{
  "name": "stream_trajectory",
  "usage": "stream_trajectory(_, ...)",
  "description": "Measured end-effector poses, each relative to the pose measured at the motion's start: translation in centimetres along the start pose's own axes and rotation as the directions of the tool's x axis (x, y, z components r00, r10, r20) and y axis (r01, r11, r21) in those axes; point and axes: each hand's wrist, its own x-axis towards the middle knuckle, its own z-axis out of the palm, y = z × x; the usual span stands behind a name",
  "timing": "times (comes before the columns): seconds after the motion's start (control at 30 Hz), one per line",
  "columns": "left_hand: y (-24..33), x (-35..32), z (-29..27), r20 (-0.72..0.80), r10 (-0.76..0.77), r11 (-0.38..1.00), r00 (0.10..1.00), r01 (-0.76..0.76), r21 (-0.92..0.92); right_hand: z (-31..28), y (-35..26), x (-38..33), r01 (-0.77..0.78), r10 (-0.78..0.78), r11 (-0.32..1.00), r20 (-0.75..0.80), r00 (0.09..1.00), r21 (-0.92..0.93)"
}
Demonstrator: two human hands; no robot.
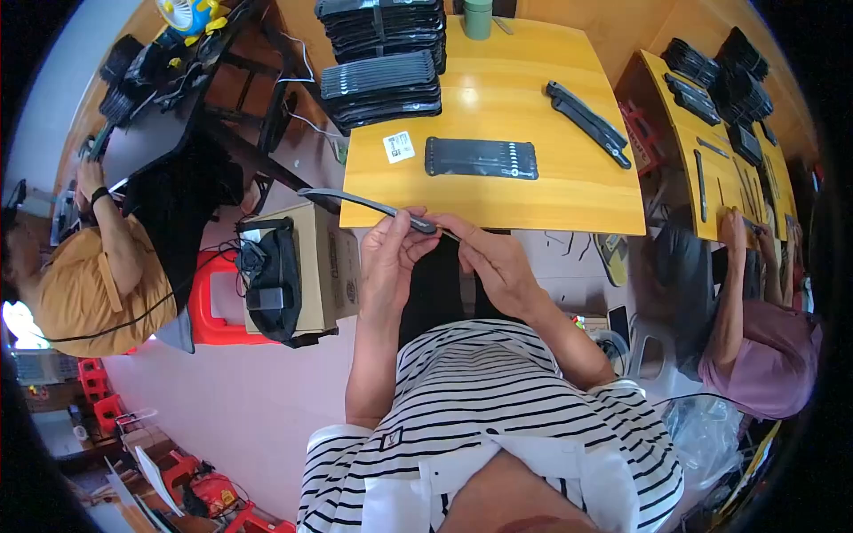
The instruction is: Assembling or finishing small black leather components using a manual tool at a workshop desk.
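Observation:
My left hand [387, 258] grips a long thin dark strip [355, 202] that sticks out to the left past the table edge. My right hand [491, 258] pinches the strip's right end, just in front of the near edge of the yellow table [569, 191]. On the table lie a flat black tray with a row of small slots [481, 157], a small white label [398, 147] and a long black folded tool [588, 122]. Two stacks of black trays [380, 89] stand at the table's far left.
A cardboard box [330, 262] with a black bag on it stands to my left, beside a red stool [206, 302]. A person in orange sits at the left, another in pink at the right by a second yellow table [724, 191] with more black parts. A green cup [477, 18] stands at the back.

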Motion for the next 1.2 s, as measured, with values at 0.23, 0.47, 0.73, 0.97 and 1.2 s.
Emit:
stream_trajectory(0.23,-0.4,-0.8,0.7,-0.033,0.021,0.998,0.999,-0.019,0.066,0.2,-0.1,-0.7,0.049,-0.054,0.989,-0.035,0.998,-0.137)
stream_trajectory(0.47,-0.2,-0.1,0.9,-0.060,0.091,0.983,0.994,-0.081,0.165,0.4,0.5,0.1,0.127,-0.143,0.971,-0.067,0.987,-0.203)
stream_trajectory(0.73,-0.7,-0.1,1.5,-0.094,0.160,0.973,0.983,-0.141,0.183,1.1,-0.1,-0.3,0.036,-0.094,0.901,-0.112,0.989,-0.432)
stream_trajectory(0.97,-1.3,0.0,1.0,-0.117,0.127,0.985,0.985,-0.112,0.131,2.0,0.8,-0.4,0.016,-0.089,0.905,-0.154,0.984,-0.426)
stream_trajectory(1.2,-1.8,0.8,1.3,-0.137,0.136,0.989,0.981,-0.126,0.079,2.4,0.9,0.2,-0.001,-0.152,0.849,-0.244,0.958,-0.529)
